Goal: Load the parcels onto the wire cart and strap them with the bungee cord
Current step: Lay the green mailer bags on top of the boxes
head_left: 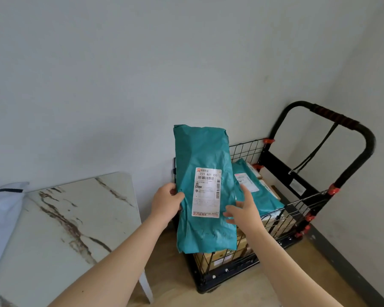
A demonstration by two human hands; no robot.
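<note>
Fingers [173, 189] of the left hand [167, 201] grip the teal parcel [203, 156], tips hidden.

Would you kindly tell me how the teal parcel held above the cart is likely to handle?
The teal parcel probably flexes little: gripped at one edge by the left hand, it stands upright, suggesting firm, light contents. Its creased plastic wrap may be slippery, so the right hand touching its other edge helps.
</note>
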